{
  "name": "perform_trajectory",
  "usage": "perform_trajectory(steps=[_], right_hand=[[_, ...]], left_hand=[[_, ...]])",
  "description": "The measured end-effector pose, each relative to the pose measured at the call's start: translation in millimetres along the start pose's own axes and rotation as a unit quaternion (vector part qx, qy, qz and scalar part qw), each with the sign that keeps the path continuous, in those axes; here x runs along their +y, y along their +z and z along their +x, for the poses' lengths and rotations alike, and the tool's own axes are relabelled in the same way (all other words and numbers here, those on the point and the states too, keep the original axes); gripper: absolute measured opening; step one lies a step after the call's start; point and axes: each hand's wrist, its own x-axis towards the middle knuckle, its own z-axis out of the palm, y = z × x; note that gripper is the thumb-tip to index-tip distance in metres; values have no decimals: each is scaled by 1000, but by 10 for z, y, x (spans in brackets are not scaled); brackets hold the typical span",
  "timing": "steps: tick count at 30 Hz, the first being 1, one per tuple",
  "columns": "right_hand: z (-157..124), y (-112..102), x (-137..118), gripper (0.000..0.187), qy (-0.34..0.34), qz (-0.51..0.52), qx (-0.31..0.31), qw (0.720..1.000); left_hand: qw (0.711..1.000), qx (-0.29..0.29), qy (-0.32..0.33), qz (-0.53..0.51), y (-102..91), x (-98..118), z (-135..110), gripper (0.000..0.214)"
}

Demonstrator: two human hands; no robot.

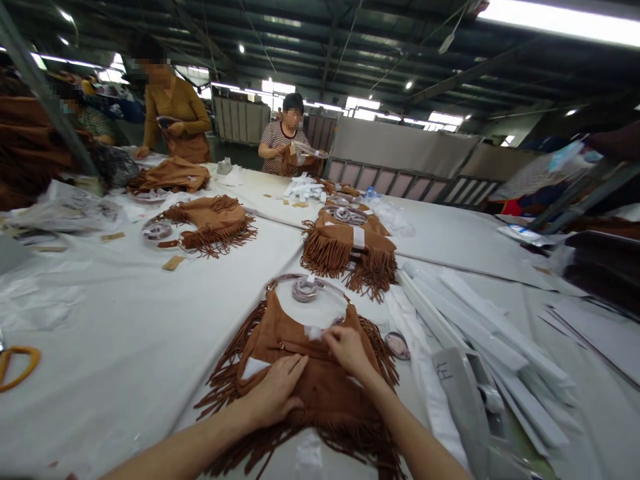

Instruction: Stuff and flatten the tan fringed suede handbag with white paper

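A brown fringed handbag [330, 393] lies flat on the white-covered table before me, its strap toward the far side. My left hand [277, 390] rests on the bag just below its zip [295, 348], fingers stretched out. At the bag's upper edge, my right hand [347, 347] pinches beside a small whitish translucent piece [313, 332], seemingly tape or thin paper. A wrapped coil of strap [306, 288] sits inside the handle loop. White paper [254, 368] shows at the bag's left side.
More fringed bags [350, 243] are stacked beyond mine, and another bag [215, 223] lies at left. Long white strips [490, 320] and a grey tape dispenser [465, 393] are at right. Orange-handled scissors [20, 367] lie far left. Co-workers [283, 137] stand across the table.
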Motion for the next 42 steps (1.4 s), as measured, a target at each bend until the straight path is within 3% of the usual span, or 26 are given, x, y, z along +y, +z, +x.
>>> perform_trajectory(steps=[3,5,7,10,13,17,19,22,24,27,31,34,39,42], right_hand=[[348,-197,91,53,72,6,129,989],[355,-266,113,55,81,8,155,985],[159,-233,79,47,51,20,110,992],[-297,-27,-29,34,-27,18,-54,998],[-600,204,-105,42,-44,-108,-153,981],[-605,347,-133,43,-25,-221,-172,960],[-538,353,-149,45,-20,-218,-194,956],[-466,329,-192,47,0,-196,-205,959],[-449,303,-235,44,8,-192,-209,959],[-479,264,-314,40,10,-210,-220,953],[-637,297,-380,48,-5,-236,-228,945],[-748,414,-318,43,0,-226,-213,951],[-719,559,-123,46,-1,-214,-201,956],[-675,556,-90,50,-18,-206,-208,956]], left_hand=[[999,-10,-20,34,-52,69,49,87],[996,-27,-40,76,-109,129,88,72],[990,-41,-56,124,-163,177,130,57],[986,-51,-44,152,-217,198,185,49],[989,-65,-25,131,-231,164,207,52],[992,-74,-25,104,-264,82,218,43],[994,-89,-28,57,-341,25,262,37],[982,-160,-35,-96,-522,-73,400,24],[978,-147,-42,-145,-620,-127,502,24],[993,-84,-32,-72,-618,-170,584,23],[995,-90,-42,-25,-403,-208,533,20],[995,-86,-43,-21,-312,-220,495,19],[995,-94,-46,-6,-562,-106,738,10],[993,-75,-33,90,-748,-52,1063,28]])
